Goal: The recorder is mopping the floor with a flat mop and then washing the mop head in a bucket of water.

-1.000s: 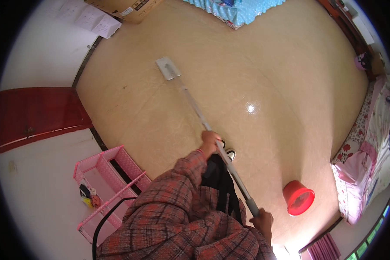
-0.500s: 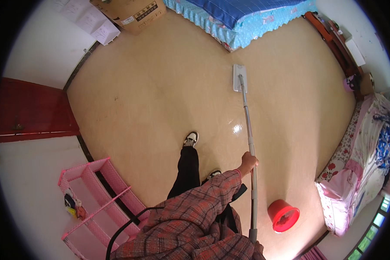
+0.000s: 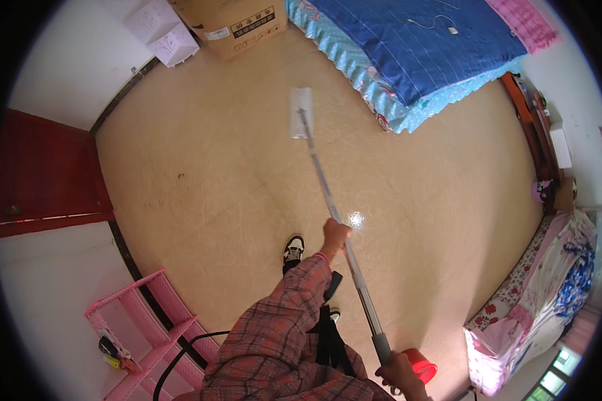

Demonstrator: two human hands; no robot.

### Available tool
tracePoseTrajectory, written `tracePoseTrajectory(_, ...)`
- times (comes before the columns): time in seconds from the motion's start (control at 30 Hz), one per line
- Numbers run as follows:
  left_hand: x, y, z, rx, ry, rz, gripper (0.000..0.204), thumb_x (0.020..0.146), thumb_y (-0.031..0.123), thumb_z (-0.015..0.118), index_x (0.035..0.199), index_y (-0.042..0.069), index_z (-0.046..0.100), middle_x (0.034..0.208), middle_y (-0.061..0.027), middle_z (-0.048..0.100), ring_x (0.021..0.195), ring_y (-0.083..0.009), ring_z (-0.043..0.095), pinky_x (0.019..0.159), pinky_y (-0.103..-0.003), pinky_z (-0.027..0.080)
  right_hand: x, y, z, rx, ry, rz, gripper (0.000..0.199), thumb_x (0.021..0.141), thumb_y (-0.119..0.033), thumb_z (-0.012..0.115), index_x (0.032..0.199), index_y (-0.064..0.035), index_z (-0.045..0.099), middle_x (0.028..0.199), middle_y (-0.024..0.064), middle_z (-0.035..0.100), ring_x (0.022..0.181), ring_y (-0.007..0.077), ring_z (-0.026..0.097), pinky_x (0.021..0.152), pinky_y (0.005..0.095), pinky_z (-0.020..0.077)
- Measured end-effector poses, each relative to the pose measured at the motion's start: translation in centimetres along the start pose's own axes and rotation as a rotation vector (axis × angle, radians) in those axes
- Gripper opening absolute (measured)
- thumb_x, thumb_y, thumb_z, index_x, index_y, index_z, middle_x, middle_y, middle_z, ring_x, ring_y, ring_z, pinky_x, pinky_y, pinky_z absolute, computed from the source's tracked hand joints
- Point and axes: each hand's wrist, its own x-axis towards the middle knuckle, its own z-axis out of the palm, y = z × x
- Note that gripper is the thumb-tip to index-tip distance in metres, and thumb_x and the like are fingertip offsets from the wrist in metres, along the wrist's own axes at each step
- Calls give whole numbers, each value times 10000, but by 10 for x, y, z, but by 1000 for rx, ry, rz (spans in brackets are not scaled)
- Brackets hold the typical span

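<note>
Standing by the wall at eight o'clock is a pink, patterned, open-fronted shelf unit [image 3: 164,292]. A small cluster of black, white and yellow articles [image 3: 116,352] shows at its left edge; whether it sits in a compartment or hangs beside one, I cannot tell. Between ten and eleven is a white, stepped, box-like unit [image 3: 170,43] with faint line patterns, and just beside it, at eleven, a large brown cardboard box [image 3: 241,37], its contents hidden.

At twelve o'clock the white, flat, rectangular mop head [image 3: 299,128] lies on the glossy tan floor [image 3: 214,127], somewhat blurred. From it a long, grey, metal pole [image 3: 324,187] slants down toward five o'clock. A little below the centre, the left hand [image 3: 337,234] is closed round the pole, fingers curled. At five, the right hand [image 3: 398,373] is wrapped round the dark grey sleeve [image 3: 381,349] at the pole's lower end.

Partly behind that hand is a round, red, plastic bucket [image 3: 426,369]; too little of its inside shows to tell what it holds. Between one and two lies a bed [image 3: 421,57] with a blue cover. At three, a small lilac container [image 3: 539,192] shows something dark at its mouth, too small to make out, with a small brown box [image 3: 566,194] just beside it.
</note>
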Motion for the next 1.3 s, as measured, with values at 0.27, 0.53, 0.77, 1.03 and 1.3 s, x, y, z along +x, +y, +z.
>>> tracePoseTrajectory(0.27,73,-48,-205,-149,570,1,140,556,9,584,578,16,446,515,-72,456,426,-179,479,340,-347,360,45,-134,-44,-643,78,-464,202,666,-150,529,793,4,556,730,209,605,708,351,604,649,427,487)
tracePoseTrajectory(0.53,17,-7,-124,-99,459,-146,234,526,79,622,662,-27,464,596,-141,525,563,-283,556,502,-390,433,23,-51,-55,-635,359,-346,322,616,-294,663,766,-31,552,605,176,576,608,341,597,551,430,471)
tracePoseTrajectory(0.77,-30,76,41,-65,29,-148,304,552,80,619,741,-22,404,651,-161,527,589,-270,576,506,-364,455,38,-31,-125,-444,310,-260,279,625,-216,689,747,-13,541,562,158,561,527,303,593,467,403,462)
tracePoseTrajectory(1.03,36,133,191,156,-217,-90,358,534,112,636,771,-45,420,709,-208,562,698,-354,588,611,-405,472,77,-62,-248,-119,213,-148,258,627,-168,695,733,-3,527,551,139,551,494,278,584,433,381,452)
tracePoseTrajectory(1.3,173,201,203,-89,41,-11,296,555,54,633,761,-22,434,634,-135,533,525,-247,562,435,-350,447,98,-139,-327,94,8,-78,244,629,-119,700,718,8,512,539,120,541,461,253,574,398,360,442)
